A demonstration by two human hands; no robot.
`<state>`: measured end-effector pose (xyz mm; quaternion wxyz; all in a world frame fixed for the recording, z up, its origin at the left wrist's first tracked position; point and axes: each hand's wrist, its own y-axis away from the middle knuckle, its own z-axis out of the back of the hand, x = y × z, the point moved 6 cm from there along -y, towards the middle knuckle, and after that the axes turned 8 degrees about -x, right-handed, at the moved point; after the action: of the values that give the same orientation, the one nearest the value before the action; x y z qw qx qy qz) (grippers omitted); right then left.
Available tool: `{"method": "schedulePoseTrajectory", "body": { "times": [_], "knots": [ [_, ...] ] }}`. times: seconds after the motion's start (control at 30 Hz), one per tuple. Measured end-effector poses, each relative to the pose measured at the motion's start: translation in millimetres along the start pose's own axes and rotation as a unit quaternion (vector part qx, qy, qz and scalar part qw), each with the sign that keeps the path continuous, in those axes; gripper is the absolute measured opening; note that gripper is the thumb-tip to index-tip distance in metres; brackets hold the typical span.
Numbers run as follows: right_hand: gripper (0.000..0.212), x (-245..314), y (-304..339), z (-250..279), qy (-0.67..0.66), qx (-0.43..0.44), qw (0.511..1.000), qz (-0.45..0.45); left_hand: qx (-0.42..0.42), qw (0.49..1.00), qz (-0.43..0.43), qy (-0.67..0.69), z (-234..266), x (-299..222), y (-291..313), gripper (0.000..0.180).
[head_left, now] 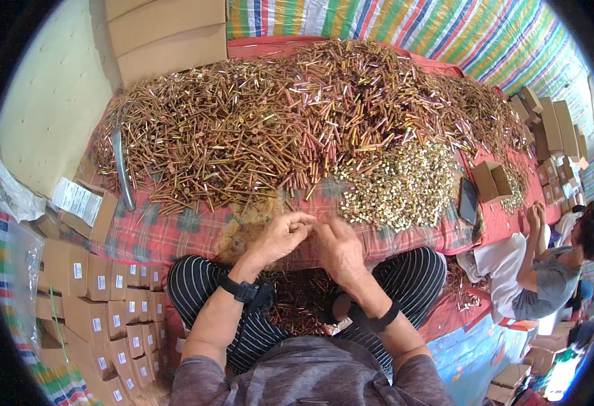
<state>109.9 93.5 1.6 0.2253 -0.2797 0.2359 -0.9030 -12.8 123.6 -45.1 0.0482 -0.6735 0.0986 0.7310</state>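
Observation:
My left hand (284, 235) and my right hand (341, 252) meet in front of me, fingertips close together above the near edge of the plaid cloth (188, 230). Both are pinched closed; whatever is between the fingers is too small to make out. Beyond them spreads a wide heap of thin copper-coloured tubes (236, 135). To the right of my hands lies a mound of small gold and silver caps (402, 186). More copper-coloured pieces (301, 304) lie between my legs.
A curved metal bar (122, 169) lies left of the heap. A black phone (468, 201) and an open small carton (492, 181) sit beside the caps. Labelled cartons (100, 311) are stacked at left. A co-worker (547, 277) sits at right.

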Motion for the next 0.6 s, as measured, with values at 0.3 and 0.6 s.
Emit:
{"method": "schedulePoseTrajectory", "body": {
  "times": [0.3, 0.6],
  "knots": [
    [0.008, -54.6, -11.2, -1.0, 0.021, -0.034, 0.989, -0.14, -0.028, 0.978, 0.113, 0.171, 0.0, 16.7, -3.6, 0.02],
    [0.007, -71.3, -31.7, -16.5, 0.246, 0.103, 0.96, -0.089, -0.078, 0.957, 0.108, 0.256, 9.5, 14.1, -4.9, 0.014]
  ]
}}
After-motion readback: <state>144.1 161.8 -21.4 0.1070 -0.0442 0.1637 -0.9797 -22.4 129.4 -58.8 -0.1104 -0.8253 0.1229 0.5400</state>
